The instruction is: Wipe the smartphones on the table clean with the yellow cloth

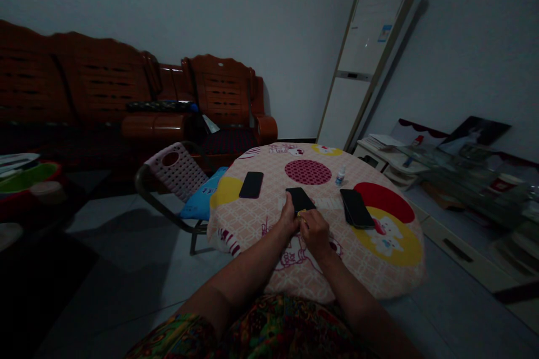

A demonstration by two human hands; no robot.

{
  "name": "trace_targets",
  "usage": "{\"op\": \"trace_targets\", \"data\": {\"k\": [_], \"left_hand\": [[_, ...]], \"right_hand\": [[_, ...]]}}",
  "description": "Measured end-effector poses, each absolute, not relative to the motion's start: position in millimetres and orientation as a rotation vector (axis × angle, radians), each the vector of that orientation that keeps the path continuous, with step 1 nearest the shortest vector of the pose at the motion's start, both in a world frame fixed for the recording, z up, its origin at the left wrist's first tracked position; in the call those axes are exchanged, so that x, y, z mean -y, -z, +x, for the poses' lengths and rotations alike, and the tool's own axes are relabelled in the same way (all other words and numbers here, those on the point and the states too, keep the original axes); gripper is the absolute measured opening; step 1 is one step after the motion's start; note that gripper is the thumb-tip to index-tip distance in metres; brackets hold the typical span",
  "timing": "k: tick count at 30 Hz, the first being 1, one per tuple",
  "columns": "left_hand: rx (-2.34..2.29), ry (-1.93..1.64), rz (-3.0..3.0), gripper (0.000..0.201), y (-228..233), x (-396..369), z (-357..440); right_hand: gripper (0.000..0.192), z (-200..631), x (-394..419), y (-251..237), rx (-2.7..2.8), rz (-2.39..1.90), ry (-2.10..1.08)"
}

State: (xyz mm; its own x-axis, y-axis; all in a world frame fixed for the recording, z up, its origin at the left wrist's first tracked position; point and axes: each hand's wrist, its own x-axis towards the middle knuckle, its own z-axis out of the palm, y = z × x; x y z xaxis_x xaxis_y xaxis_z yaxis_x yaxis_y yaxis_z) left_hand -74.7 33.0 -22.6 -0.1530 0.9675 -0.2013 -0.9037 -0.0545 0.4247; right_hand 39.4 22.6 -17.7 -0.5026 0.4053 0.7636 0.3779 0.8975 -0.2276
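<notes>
Resting on the round patterned tablecloth [252,224], the left hand [288,219] touches the middle black flat phone [300,199]; the right hand [314,230], just beside, pinches something small and yellowish, too dim to identify.

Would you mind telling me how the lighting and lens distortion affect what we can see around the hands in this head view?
Head view: dim and underexposed; the sofa nearly sinks into shadow. The wide lens bends the tall white cabinet into a lean. The left hand and right hand at the middle phone remain legible, but fine finger detail is lost.
</notes>
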Motion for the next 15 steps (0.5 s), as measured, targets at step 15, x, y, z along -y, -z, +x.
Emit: {"op": "trace_targets", "data": {"k": [15], "left_hand": [[-0.522, -1.678, 0.124, 0.063, 27.4, -38.5, -74.8]], "right_hand": [[0.017, 40.5, -25.6, 20.5, 2.097, -0.573, -0.06]]}}
